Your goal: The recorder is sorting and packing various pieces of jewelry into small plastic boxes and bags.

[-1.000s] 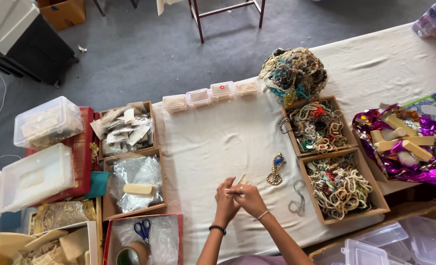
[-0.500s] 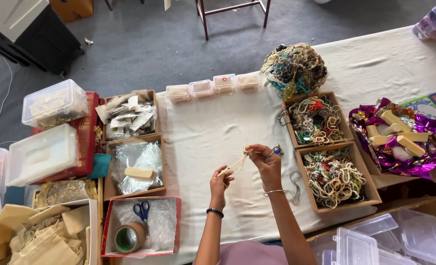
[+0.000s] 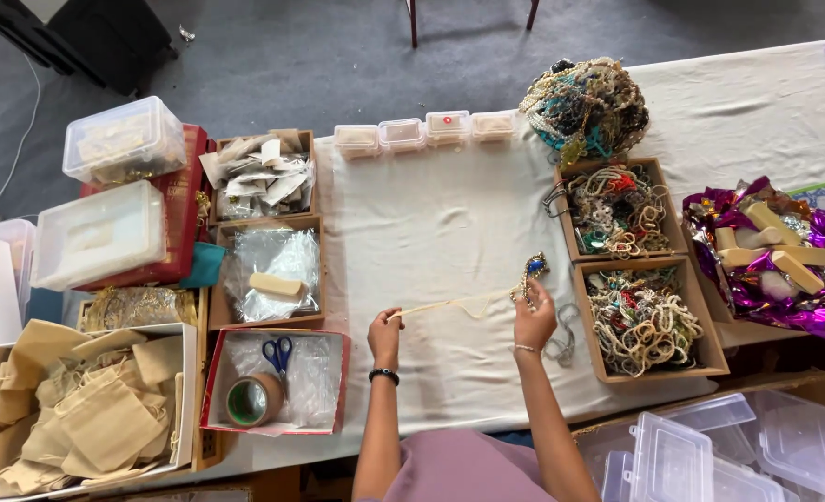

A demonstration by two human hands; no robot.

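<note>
A cream cord [image 3: 454, 305] is held taut just above the cloth-covered surface [image 3: 431, 223], one end pinched in the left hand [image 3: 384, 336]. The other end is pinched in the right hand [image 3: 533, 321] together with a beaded gold pendant [image 3: 530, 275], evidently so the cord is straightened. Trays of necklaces [image 3: 637, 321] lie just beside the right hand.

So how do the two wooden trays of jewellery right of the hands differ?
The far tray sits beside the bead heap; the near tray sits beside the right hand. The far tray's tangle shows more teal and red; the near tray's looks mostly cream. Both are open wooden trays full of tangled necklaces on the white cloth.
</note>
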